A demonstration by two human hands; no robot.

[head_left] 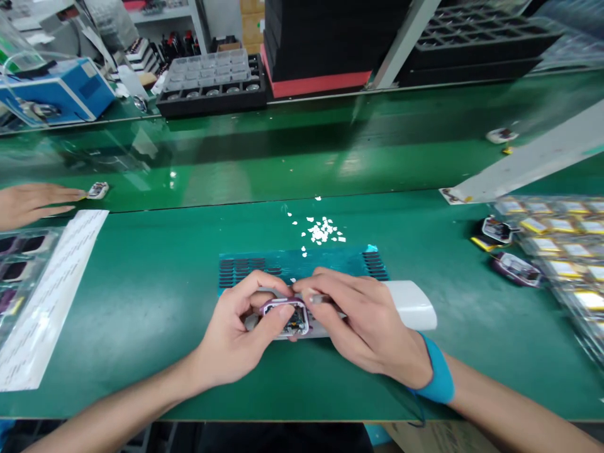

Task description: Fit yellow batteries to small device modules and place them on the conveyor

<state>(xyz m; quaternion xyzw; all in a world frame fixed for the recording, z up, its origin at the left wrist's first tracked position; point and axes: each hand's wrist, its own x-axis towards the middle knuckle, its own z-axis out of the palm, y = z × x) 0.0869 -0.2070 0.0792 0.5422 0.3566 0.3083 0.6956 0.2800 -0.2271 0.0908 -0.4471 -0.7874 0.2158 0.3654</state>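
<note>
My left hand (238, 333) is closed around a small purple-rimmed device housing (298, 319); its open face shows a circuit board, and my thumb lies across it. My right hand (370, 321) pinches a thin metal tool (321, 299) beside the housing's upper right edge. The tool's tip is hidden by fingers. Beneath both hands lies a long white rounded piece (410, 305). Just behind them is a blue film sheet (325, 259) bearing rows of small dark strips. White scraps (322, 231) are scattered beyond the sheet. A blue band (436, 371) circles my right wrist.
At the left, another person's hand (33, 204) touches a small white device (98, 190). A printed white strip (51, 302) lies beside a tray there. On the right are two open housings (516, 269), a tray of yellow-edged parts (566, 245) and a slanting white post (528, 157).
</note>
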